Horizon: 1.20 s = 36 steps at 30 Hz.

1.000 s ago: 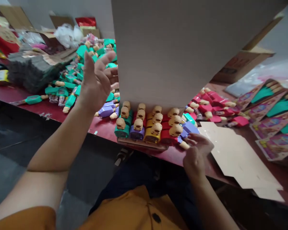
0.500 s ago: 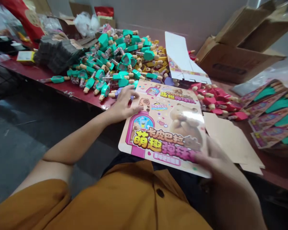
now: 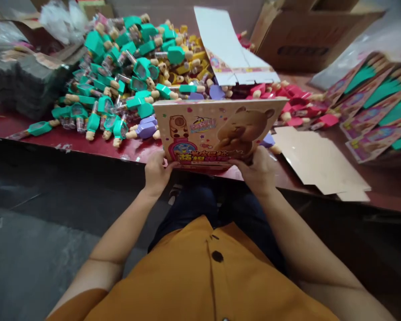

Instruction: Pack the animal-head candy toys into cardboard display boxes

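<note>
A pink-beige printed cardboard box (image 3: 217, 120), showing a bear and a capybara, stands nearly upright at the table's front edge. My left hand (image 3: 156, 174) grips its lower left corner, thumb on the printed face. At the lower right, my right hand (image 3: 260, 171) holds it the same way. The fingers behind the card are hidden, and how deep the box is cannot be made out. Just beyond it lie purple toys (image 3: 147, 128) and red toys (image 3: 294, 104) with clear tubes or beige ends.
A heap of green toys (image 3: 142, 69) and yellow ones (image 3: 190, 67) covers the back left. Stacked grey card (image 3: 30, 80) sits far left. A white card piece (image 3: 217, 35) leans behind; flat beige card (image 3: 321, 160), packed green toys (image 3: 381, 102) and a brown carton (image 3: 304, 40) are right.
The box has tipped from lying slanted toward me to nearly upright at the table edge. My left hand moved from its upper left side down to the lower corner. The view shifted right.
</note>
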### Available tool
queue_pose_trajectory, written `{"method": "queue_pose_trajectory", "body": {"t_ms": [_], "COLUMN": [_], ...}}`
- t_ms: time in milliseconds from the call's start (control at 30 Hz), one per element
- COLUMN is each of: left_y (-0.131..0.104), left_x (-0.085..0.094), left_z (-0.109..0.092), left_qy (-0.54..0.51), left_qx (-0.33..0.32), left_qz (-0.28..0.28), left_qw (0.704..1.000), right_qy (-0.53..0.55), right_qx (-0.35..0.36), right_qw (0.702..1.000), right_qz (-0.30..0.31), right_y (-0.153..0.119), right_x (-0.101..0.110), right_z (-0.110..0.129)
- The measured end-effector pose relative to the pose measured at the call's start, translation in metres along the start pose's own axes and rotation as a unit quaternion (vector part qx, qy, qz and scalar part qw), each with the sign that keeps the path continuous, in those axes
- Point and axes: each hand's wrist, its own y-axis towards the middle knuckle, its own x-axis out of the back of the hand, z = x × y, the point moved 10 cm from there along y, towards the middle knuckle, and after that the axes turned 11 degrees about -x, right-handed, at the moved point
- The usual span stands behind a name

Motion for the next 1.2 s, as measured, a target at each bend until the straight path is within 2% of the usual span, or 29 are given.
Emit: {"method": "queue_pose_trajectory", "body": {"t_ms": [133,267,333,400,500,600,700,933,1067,1200], "left_y": [-0.012,-0.020,-0.021,-0.020,-0.019,-0.022,-0.027,-0.028,-0.025,-0.023], "left_x": [-0.008,-0.008,-0.007,-0.008,-0.019,-0.027,-0.030,-0.029,-0.027,-0.021], "left_z": [0.003,0.007,0.011,0.015,0.022,0.028,0.037,0.050,0.057,0.066], "left_qy": [0.052,0.070,0.078,0.076,0.018,-0.025,-0.044,-0.119,-0.173,-0.183], "left_qx": [-0.062,-0.085,-0.082,-0.078,-0.067,-0.040,-0.006,0.048,0.070,0.098], "left_qz": [-0.075,-0.110,-0.117,-0.110,-0.069,-0.052,-0.052,-0.063,-0.043,-0.025], "left_qw": [0.994,0.988,0.987,0.988,0.995,0.998,0.998,0.990,0.982,0.978], "right_qy": [-0.025,-0.031,-0.024,-0.013,-0.017,-0.038,-0.009,-0.033,0.010,0.051], "right_qx": [0.013,0.038,0.043,0.035,0.044,0.097,0.139,0.045,0.026,-0.052], "right_qw": [0.998,0.997,0.998,0.999,0.998,0.994,0.990,0.997,0.996,0.989], "right_qz": [-0.048,-0.055,-0.037,0.005,0.047,0.025,0.000,0.048,0.086,0.132], "right_y": [-0.008,-0.018,-0.018,-0.015,-0.008,-0.005,-0.006,0.002,0.001,-0.001], "right_x": [-0.014,-0.017,-0.015,-0.016,-0.016,-0.012,-0.008,-0.015,-0.021,-0.034], "right_z": [-0.013,-0.013,-0.011,-0.013,-0.013,-0.004,0.007,-0.004,-0.008,-0.028]}}
